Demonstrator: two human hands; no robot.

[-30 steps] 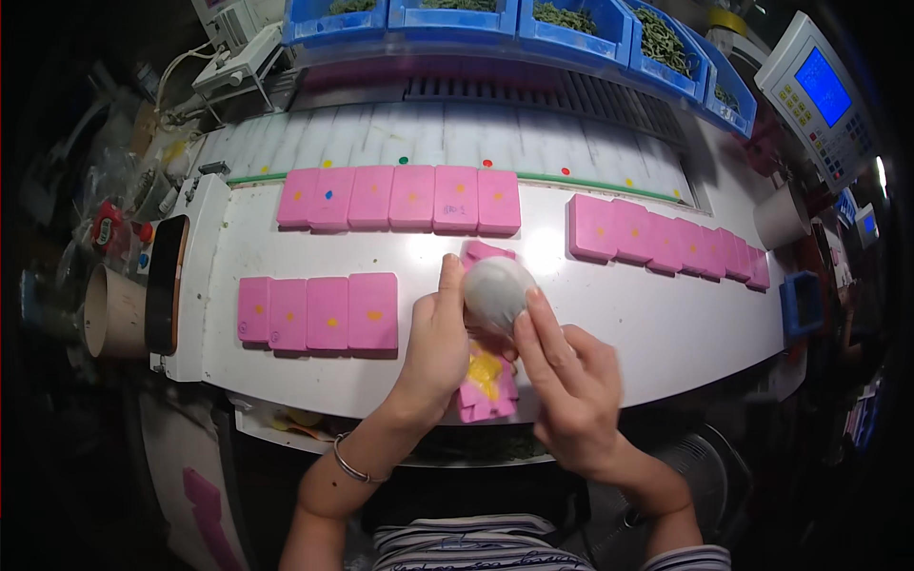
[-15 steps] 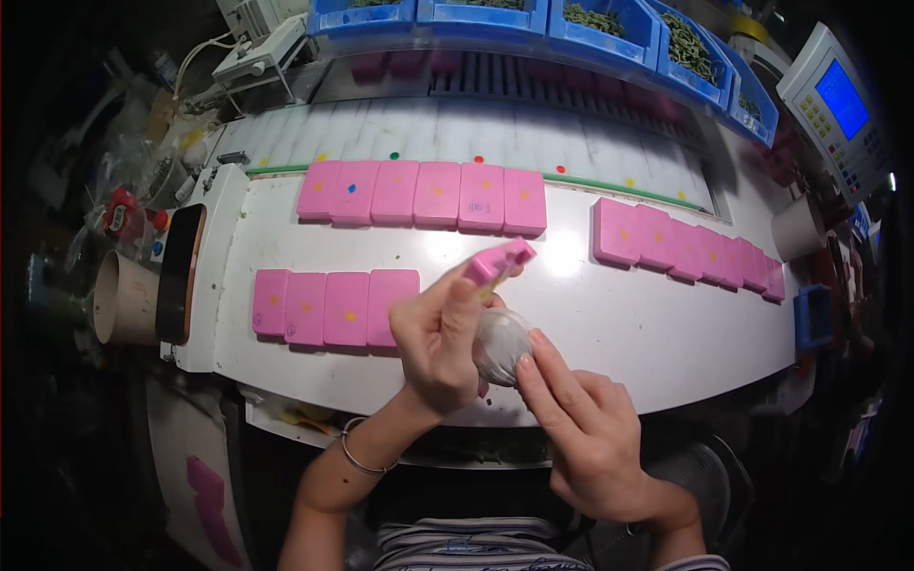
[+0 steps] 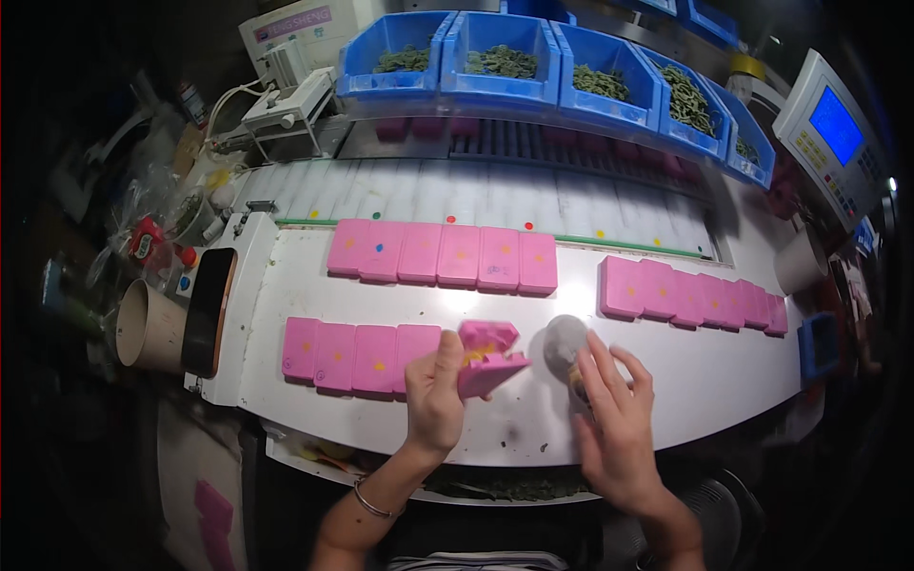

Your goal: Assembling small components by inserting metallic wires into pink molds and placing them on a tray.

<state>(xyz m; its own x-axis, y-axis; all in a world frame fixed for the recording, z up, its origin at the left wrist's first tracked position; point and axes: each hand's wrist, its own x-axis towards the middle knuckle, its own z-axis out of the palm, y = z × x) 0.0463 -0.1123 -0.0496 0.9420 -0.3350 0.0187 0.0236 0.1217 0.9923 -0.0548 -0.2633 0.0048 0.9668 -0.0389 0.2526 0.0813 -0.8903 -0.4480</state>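
Observation:
My left hand [image 3: 435,398] is closed around a pink block-like mould [image 3: 487,369], held tilted over the table. Its hollowed end faces right, with some yellow inside. To the right, my right hand [image 3: 617,419] has its fingers along the side of a grey, rounded, cloth-like pad [image 3: 566,340]. A small dark and yellowish part shows below the pad, beside the fingers. Motion smears the pad a little, and I cannot make out whether it touches the white table.
Pink blocks stand in a back row [image 3: 459,255], a left front row [image 3: 354,358] and a right row [image 3: 674,295]. Blue bins [image 3: 499,89] of dried green leaves line the back. A phone [image 3: 209,312] and a beige cup [image 3: 150,328] sit left; a control panel [image 3: 836,133] stands right.
The view has tilted upward. My hands have drawn apart: the right has carried the grey pad away from the pink mould, and the left has turned the mould's hollow end into view.

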